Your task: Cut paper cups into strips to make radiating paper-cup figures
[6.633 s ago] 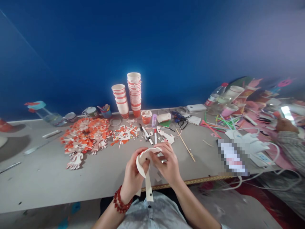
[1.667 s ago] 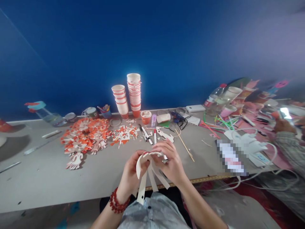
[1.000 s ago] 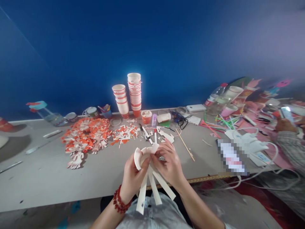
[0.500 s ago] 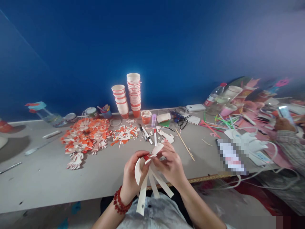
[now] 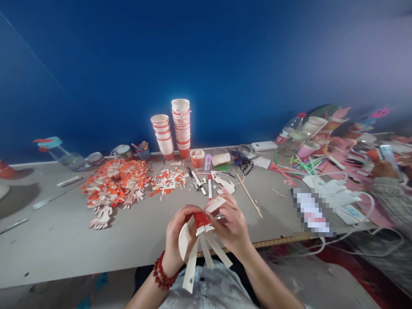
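Between my two hands, above the table's front edge, is a cut paper cup point(image 5: 202, 220), with a red patch on its outside and long white strips hanging down. My left hand point(image 5: 176, 226) is closed around its left side, fingers over the top. The fingers of my right hand point(image 5: 234, 223) pinch it from the right, near a white flap point(image 5: 215, 204) that sticks up. Part of the cup is hidden behind my fingers. Just beyond my hands lie a red-capped marker point(image 5: 210, 187) and white paper cut-outs point(image 5: 226, 184).
A heap of orange-and-white paper cut-outs point(image 5: 112, 182) and small scraps point(image 5: 169, 179) lie left. Two cup stacks point(image 5: 180, 128) stand by the blue wall. A wooden stick point(image 5: 250, 196), a phone point(image 5: 312, 211) and a power strip point(image 5: 341, 197) lie right. Another person's hand point(image 5: 384, 168) holds a phone.
The cup piece has turned in my fingers, so more of its red outside shows. Its strips have shifted slightly left. Both hands keep their hold.
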A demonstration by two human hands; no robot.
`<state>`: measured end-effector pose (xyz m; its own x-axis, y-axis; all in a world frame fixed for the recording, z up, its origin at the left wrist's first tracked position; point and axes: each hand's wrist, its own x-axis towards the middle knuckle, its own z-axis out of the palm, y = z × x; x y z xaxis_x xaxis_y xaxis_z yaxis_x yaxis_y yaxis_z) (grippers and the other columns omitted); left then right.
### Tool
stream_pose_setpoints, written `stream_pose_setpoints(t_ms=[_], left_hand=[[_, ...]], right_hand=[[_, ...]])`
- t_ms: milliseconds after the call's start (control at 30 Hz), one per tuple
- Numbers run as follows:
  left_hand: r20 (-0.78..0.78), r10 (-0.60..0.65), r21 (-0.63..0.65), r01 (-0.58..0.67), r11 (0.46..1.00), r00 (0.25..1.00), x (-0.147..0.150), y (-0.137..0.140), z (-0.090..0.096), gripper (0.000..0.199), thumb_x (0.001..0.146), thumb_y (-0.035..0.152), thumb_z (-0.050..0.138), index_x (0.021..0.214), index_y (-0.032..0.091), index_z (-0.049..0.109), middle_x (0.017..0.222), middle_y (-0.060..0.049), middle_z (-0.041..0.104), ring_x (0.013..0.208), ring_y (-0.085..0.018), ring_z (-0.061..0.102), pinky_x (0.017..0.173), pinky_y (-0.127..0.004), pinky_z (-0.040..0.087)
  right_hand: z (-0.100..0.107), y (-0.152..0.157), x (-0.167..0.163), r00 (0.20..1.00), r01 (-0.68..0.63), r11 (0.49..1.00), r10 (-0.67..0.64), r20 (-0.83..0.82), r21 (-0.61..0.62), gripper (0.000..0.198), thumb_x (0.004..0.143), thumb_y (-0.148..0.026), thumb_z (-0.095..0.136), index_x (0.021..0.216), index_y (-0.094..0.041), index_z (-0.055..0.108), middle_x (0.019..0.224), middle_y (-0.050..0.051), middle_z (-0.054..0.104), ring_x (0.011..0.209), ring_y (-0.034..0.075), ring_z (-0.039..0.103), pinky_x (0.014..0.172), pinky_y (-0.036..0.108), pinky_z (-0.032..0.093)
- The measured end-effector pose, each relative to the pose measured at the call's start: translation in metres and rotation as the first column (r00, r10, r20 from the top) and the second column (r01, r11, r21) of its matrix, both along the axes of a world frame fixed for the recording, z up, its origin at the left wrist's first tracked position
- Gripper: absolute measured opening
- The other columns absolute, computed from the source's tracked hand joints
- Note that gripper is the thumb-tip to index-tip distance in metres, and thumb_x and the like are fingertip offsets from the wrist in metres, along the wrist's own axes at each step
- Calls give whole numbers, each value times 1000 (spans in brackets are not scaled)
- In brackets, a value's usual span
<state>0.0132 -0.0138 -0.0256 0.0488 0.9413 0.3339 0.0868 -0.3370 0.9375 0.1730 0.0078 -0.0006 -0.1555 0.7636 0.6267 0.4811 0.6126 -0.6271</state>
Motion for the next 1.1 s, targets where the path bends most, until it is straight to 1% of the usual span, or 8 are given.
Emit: stream_pose_setpoints(t_ms=[167,300,500,600,700,800,1000,1100], left_hand=[[33,-17,57,15,998,999,1,-1,3,20,84,35,63,99,22,67,95,-8,69,88,-24,65,80,-34,52],[61,-13,140,4,990,998,1,0,3,19,84,35,63,97,23,70,92,-8,70,86,-23,66,79,-34,51],[92,-97,176,80,981,991,-3,2,-4,19,86,33,60,99,21,67,93,-10,69,87,-24,64,76,-35,51],[125,-107,131,90,987,986,-6,3,-10,19,85,31,62,99,20,67,91,-9,68,83,-22,63,75,-33,51],[105,-87,67,81,994,991,-8,3,-15,24,81,34,66,99,19,69,92,-9,68,85,-23,63,77,-33,51],[94,-68,5,68,998,993,-10,2,-21,28,80,38,67,101,20,69,96,-8,69,87,-23,64,78,-33,52],[163,-51,-108,69,992,985,-12,1,-28,34,79,39,68,105,19,66,102,-9,68,90,-24,65,79,-34,53],[216,-48,-140,79,987,975,-10,1,-25,32,79,37,69,105,19,66,101,-9,68,89,-23,65,77,-33,54]], right_hand=[[1,-4,0,990,-35,977,5,-142,-209,15,84,-23,59,70,-22,62,77,5,65,72,20,59,70,34,53],[1,-6,4,967,-138,904,36,-251,-404,10,84,-26,60,79,-19,65,82,5,62,70,17,58,48,21,43],[5,-4,10,948,-235,884,117,-297,-404,28,85,-33,61,62,-18,57,73,4,60,73,18,56,65,27,46],[5,-3,12,930,-287,858,144,-338,-427,27,85,-37,62,66,-18,62,75,4,62,73,18,56,69,29,46],[2,-1,11,917,-327,823,158,-367,-464,25,84,-41,65,76,-18,69,77,4,63,72,18,55,65,27,45],[-4,-1,8,890,-358,787,125,-439,-502,32,80,-47,68,68,-17,67,66,2,58,67,17,52,60,26,43],[-14,-4,3,798,-467,665,33,-602,-583,31,78,-47,71,80,-16,69,64,0,55,58,12,48,56,23,41],[-10,-4,5,837,-433,719,97,-539,-543,27,83,-44,68,79,-17,69,71,2,58,65,14,51,62,24,43]])
